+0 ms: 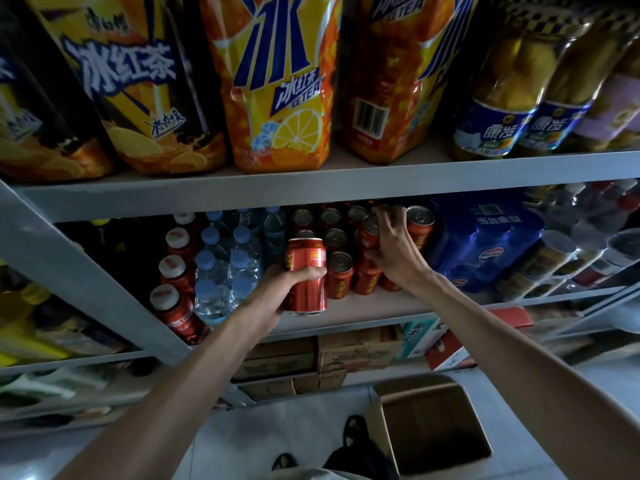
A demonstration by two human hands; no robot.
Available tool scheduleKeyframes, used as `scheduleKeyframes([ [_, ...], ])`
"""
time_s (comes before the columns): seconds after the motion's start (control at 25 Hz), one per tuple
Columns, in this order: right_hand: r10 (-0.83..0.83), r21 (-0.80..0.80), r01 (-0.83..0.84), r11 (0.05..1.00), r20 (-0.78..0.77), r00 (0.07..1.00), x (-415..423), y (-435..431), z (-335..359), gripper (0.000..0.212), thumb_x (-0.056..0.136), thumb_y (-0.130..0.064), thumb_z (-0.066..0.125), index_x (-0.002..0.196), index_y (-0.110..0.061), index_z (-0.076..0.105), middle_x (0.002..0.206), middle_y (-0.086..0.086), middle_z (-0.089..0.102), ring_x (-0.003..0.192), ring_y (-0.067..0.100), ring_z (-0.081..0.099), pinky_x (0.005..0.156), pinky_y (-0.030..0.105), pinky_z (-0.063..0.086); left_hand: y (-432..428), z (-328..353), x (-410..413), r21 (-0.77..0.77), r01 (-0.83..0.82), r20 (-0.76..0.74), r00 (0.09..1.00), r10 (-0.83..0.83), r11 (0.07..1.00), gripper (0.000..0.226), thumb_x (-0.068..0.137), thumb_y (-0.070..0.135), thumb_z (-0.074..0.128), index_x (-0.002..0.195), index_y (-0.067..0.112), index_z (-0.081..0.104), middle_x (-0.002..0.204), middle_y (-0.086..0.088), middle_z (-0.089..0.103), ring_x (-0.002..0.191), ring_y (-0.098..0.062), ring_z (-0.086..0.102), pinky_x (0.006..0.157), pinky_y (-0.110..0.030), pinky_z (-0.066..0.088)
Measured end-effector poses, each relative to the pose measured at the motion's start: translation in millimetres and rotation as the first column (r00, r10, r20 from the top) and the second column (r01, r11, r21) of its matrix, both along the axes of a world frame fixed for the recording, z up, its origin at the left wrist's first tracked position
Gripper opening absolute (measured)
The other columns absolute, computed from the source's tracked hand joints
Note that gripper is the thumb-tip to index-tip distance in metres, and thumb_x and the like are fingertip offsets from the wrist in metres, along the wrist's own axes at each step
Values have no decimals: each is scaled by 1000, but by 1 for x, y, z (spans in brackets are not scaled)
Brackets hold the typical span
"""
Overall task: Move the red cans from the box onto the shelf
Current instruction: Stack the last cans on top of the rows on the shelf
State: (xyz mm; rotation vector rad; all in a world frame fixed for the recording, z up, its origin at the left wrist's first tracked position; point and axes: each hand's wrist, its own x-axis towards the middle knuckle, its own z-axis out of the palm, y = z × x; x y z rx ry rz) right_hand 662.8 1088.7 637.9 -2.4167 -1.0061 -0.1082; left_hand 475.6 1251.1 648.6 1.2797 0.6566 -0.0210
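Head camera view, looking down along two bare forearms toward a grey metal shelf (346,308): the left hand (277,292) is wrapped around an upright red can (306,275) at the shelf's front edge, fingers curled across its label. The right hand (394,251) reaches further in, fingers closed on another red can (370,233) that sits atop the rows of red cans (337,258) already standing on the shelf, between water bottles (225,268) and blue packs (485,244). Below on the floor, an open cardboard box (436,420) sits by the person's feet; its inside looks dark.
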Motion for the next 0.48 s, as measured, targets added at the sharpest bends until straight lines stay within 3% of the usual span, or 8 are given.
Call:
scheduleKeyframes([
  [0.24,-20,-26,19,999,-19,1000,1,2,2,90,74,-1,80,149,-7,29,145,19,23,129,41,45,101,29,41,3,0,1,3,-8,5,1000,8,1000,80,55,40,89,126,26,55,118,-7,67,108,-25,64,94,-49,52],
  [0.48,-44,-64,41,997,-50,998,1,6,9,93,77,-6,80,152,-5,24,147,19,22,133,40,41,109,34,39,4,1,4,13,21,-2,1000,-21,1000,84,54,42,85,130,25,52,119,-7,66,108,-25,64,92,-48,53],
])
